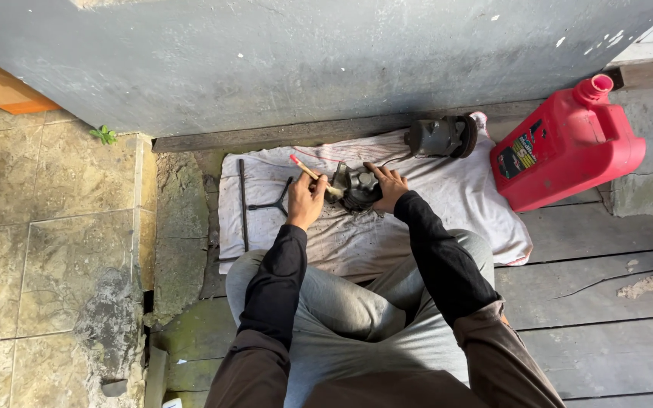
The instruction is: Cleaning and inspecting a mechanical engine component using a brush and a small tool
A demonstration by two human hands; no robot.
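Head view looks down on grey floorboards (606,317) beside stone tiles (47,249), under a grey wall (304,60). On a dirty white cloth (447,204) lies a dark, greasy metal part (358,187), steadied by the right hand (389,187) with fingers spread on it. The left hand (306,200) is closed round a brush (313,174) touching the part. A red jug (564,147) stands nearby.

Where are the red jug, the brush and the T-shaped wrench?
red jug (576,151), head view, on its side wall.
brush (307,169), head view, on its handle.
T-shaped wrench (276,204), head view, at its junction.
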